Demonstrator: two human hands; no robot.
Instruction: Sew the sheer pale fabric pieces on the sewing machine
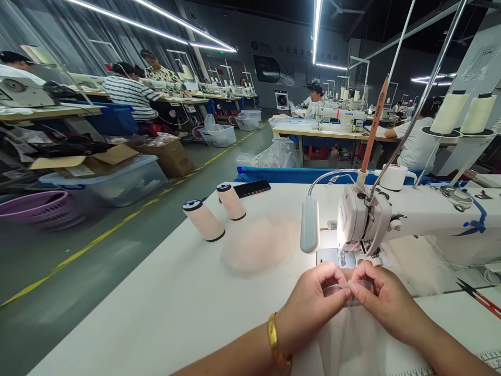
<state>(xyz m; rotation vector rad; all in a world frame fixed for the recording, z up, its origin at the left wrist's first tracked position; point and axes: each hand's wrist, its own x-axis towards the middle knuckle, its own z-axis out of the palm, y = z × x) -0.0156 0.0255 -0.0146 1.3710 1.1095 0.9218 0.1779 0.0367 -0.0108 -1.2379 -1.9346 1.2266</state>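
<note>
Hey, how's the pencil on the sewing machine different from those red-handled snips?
The pencil stands nearly upright above the sewing machine, while the snips lie on the table. The pencil has one tip, pointing up; the snips have two dark blades, slightly parted. Both have reddish parts.

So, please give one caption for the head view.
Left hand and right hand pinch sheer cloth by a sewing machine.

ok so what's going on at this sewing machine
The left hand and right hand pinch sheer pale fabric between their fingertips, just in front of the sewing machine's needle area. The machine's lamp is lit. Two thread cones stand off to the left.
</note>
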